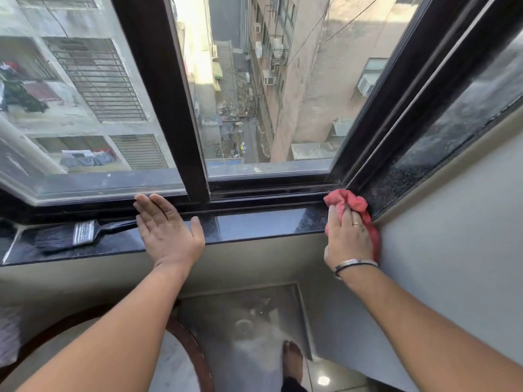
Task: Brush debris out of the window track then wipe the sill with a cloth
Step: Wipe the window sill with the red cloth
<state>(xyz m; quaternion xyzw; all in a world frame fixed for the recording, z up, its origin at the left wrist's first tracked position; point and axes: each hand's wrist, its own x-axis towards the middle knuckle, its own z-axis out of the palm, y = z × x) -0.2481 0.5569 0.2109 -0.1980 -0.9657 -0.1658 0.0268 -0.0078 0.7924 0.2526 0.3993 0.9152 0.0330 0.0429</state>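
Note:
A dark polished stone sill (254, 223) runs below the black window track (268, 190). My right hand (346, 236) presses a red cloth (352, 202) against the sill's right corner, where the frame meets the side wall. My left hand (167, 227) lies flat on the sill, fingers apart and reaching over the track's edge; it holds nothing. A black paintbrush (70, 236) with a metal ferrule lies on the sill to the left, its handle end hidden under my left hand.
A black vertical sash frame (181, 108) divides the two panes. The street lies far below the glass. A side stone ledge (418, 165) runs up to the right. Below are a round table edge (195, 352) and my bare foot (293, 360) on the floor.

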